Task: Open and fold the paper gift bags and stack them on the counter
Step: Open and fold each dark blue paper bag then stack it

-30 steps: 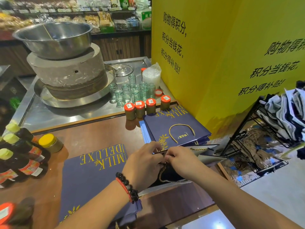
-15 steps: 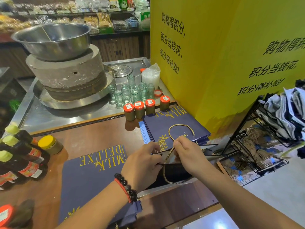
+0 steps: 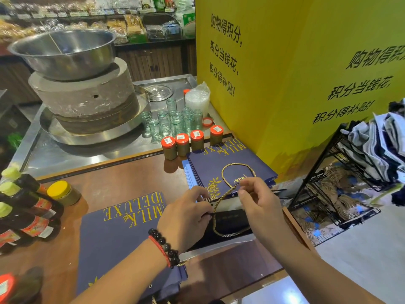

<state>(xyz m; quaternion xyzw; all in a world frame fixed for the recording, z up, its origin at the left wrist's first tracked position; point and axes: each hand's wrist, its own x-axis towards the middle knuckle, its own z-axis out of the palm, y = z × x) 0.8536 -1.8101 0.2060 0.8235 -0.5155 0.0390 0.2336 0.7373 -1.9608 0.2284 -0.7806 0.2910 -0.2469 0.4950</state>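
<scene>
A navy paper gift bag [image 3: 228,224] with gold rope handles stands open on the brown counter [image 3: 122,183] between my hands. My left hand [image 3: 186,218] grips its near rim. My right hand [image 3: 258,200] pinches the gold rope handle [image 3: 223,196] and holds it up above the bag's mouth. A flat navy "MILK DELUXE" bag [image 3: 118,240] lies on the counter under my left forearm. Behind the open bag, by the yellow wall, sits a stack of flat navy bags [image 3: 228,165] with a gold handle loop on top.
Orange-lidded jars [image 3: 190,143] line the counter's far edge, glass jars [image 3: 173,121] and a stone mill with a steel bowl [image 3: 79,84] behind. Dark bottles [image 3: 24,207] and a yellow-lidded jar [image 3: 62,193] stand left. A black wire rack [image 3: 341,183] holding bags is right.
My right hand has risen from the bag's rim, pulling the gold rope handle up and out of the mouth. My left hand stays on the rim.
</scene>
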